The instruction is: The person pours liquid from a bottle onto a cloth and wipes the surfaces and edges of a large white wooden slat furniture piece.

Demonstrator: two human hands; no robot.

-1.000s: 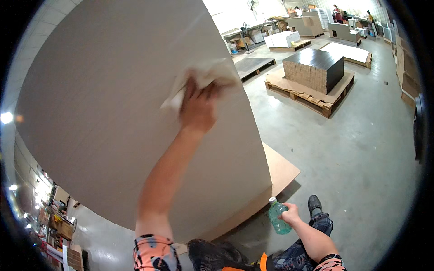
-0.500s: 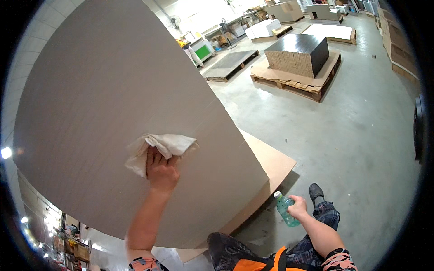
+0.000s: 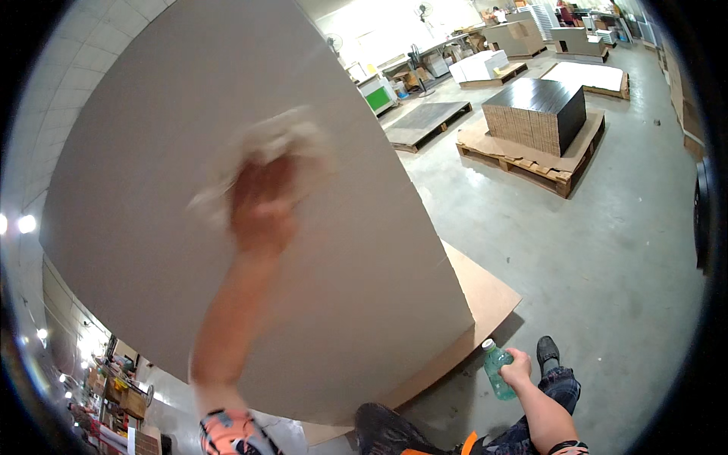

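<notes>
A large grey board (image 3: 152, 152) stands tilted in front of me and fills the left of the view. My left hand (image 3: 262, 201) presses a white cloth (image 3: 269, 140) flat against its face; hand and cloth are blurred by motion. Down at the lower right, my right hand (image 3: 519, 368) grips a small green plastic bottle (image 3: 497, 371) with a white cap, held near my knee.
A brown cardboard sheet (image 3: 485, 292) lies on the concrete floor under the board's lower edge. A wooden pallet (image 3: 531, 163) carries a dark-topped stack of panels (image 3: 538, 114). More pallets and white stacks stand further back, by work tables.
My left hand with the cloth swept down and left across the board, and has now come back up toward the middle. The right hand keeps hold of the bottle.
</notes>
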